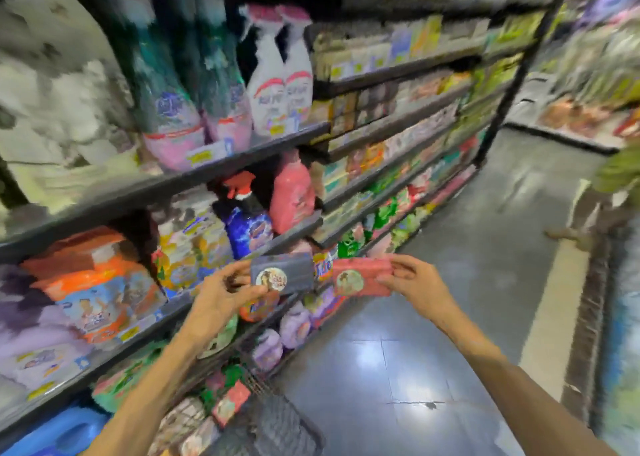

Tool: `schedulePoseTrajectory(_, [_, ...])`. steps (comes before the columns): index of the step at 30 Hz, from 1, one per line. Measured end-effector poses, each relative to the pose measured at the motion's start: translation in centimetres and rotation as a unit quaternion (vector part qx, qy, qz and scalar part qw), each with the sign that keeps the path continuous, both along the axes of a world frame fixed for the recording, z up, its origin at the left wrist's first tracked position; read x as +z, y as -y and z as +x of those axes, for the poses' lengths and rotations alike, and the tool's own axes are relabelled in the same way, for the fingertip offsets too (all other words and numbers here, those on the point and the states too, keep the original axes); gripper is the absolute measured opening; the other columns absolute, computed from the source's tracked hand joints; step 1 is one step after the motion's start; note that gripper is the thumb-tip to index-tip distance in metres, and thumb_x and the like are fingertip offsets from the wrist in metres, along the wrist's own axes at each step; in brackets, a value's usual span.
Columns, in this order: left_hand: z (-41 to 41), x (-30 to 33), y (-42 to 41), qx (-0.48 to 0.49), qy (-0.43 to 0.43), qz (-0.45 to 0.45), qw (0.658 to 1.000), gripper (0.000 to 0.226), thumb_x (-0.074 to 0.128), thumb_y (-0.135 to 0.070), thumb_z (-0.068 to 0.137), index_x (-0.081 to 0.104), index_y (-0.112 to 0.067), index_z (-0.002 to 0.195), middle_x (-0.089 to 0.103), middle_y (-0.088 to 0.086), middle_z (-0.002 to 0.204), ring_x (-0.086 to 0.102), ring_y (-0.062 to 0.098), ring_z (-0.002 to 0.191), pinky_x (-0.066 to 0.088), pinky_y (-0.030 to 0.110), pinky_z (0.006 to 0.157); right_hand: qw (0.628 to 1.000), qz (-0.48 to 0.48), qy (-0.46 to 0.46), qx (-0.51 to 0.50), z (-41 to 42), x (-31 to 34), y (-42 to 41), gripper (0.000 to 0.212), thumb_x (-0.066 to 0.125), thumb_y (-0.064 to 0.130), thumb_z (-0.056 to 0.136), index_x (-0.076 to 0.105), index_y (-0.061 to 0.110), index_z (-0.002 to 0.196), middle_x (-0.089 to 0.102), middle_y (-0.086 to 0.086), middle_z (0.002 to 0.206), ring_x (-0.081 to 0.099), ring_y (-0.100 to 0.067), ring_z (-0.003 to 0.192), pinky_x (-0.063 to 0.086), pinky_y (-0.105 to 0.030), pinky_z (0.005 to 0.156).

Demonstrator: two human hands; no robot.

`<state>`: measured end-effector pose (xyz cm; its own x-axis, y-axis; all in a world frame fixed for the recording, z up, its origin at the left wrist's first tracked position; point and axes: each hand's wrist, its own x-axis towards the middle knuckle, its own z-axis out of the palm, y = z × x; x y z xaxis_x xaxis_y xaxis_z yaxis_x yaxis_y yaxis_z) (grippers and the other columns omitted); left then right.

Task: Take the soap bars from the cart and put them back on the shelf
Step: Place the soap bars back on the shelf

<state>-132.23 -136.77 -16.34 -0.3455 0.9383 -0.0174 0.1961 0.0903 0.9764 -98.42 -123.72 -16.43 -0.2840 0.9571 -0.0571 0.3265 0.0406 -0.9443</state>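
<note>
Nearest me, low in the view, the dark mesh cart (pixel 277 424) holds a pink soap bar (pixel 231 403) tilted on one corner among blurred packets. Above it my left hand (pixel 221 294) pinches the left end of a grey soap bar (pixel 282 272), thumb below and fingers curled over the top. My right hand (pixel 414 282) pinches the right end of a red soap bar (pixel 360 277) the same way. Both bars are held in the air in front of the shelving, long axes running left to right, broad faces towards me, their near ends close but apart. Each face carries a round pale sticker; its print is too blurred to read. Between the bars, an orange pack (pixel 322 269) on the shelf (pixel 301 225) behind shows letters that look like "Tide". Further back stand a blue spray bottle (pixel 247 227) and white spray bottles (pixel 282 85), labels unreadable. Down the aisle, a person (pixel 609 192) stands on the grey floor (pixel 467 282).
</note>
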Motion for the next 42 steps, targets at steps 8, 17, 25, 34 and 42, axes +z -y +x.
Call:
schedulePoseTrajectory(8, [16.8,6.8,-13.8,-0.125,-0.073,0.072,0.987,0.044,0.083,-0.002,0.077,0.065,-0.027,0.108,0.076,-0.013,0.090,0.067,0.003,0.087,0.054,0.013,0.079,0.991,0.060,-0.039,-0.110,18.7,7.0,-6.3,0.036,0.081,0.003,0.078,0.068,0.020,0.108,0.075,-0.011,0.102,0.072,-0.008,0.085,0.056,-0.017,0.075])
schedulePoseTrajectory(17, [35.1,10.1,-28.2,-0.199,-0.088,0.126,0.968,0.048,0.084,-0.007,0.078,0.067,-0.008,0.123,0.076,-0.004,0.108,0.070,-0.002,0.092,0.049,0.007,0.076,0.979,0.105,-0.039,-0.168,38.1,11.2,-17.1,0.049,0.086,0.014,0.076,0.068,0.014,0.121,0.075,-0.009,0.108,0.072,-0.021,0.103,0.056,-0.038,0.095])
schedulePoseTrajectory(25, [43.7,11.0,-41.9,-0.213,-0.093,0.132,0.964,0.048,0.086,-0.014,0.077,0.069,-0.018,0.123,0.077,-0.003,0.107,0.072,0.013,0.100,0.057,0.024,0.085,0.976,0.105,-0.064,-0.182,46.4,12.2,-28.3,0.046,0.081,0.006,0.079,0.065,0.012,0.122,0.075,-0.012,0.109,0.072,-0.017,0.097,0.058,-0.022,0.081])
schedulePoseTrajectory(34, [47.7,11.1,-60.2,-0.189,-0.097,0.143,0.967,0.045,0.082,-0.020,0.082,0.066,-0.030,0.123,0.076,-0.013,0.106,0.072,0.006,0.098,0.056,0.029,0.084,0.982,0.123,-0.031,-0.142,50.3,13.0,-47.9,0.047,0.081,0.014,0.082,0.065,0.015,0.126,0.075,-0.002,0.111,0.071,-0.019,0.105,0.058,-0.032,0.091])
schedulePoseTrajectory(42, [44.8,12.4,-69.3,-0.065,-0.119,0.123,0.983,0.042,0.084,-0.015,0.080,0.069,-0.027,0.116,0.077,-0.014,0.103,0.072,0.003,0.097,0.055,0.015,0.082,0.991,0.117,-0.058,-0.034,46.1,14.1,-65.3,0.039,0.083,0.021,0.074,0.069,0.030,0.109,0.076,0.004,0.105,0.071,-0.014,0.101,0.058,-0.026,0.085])
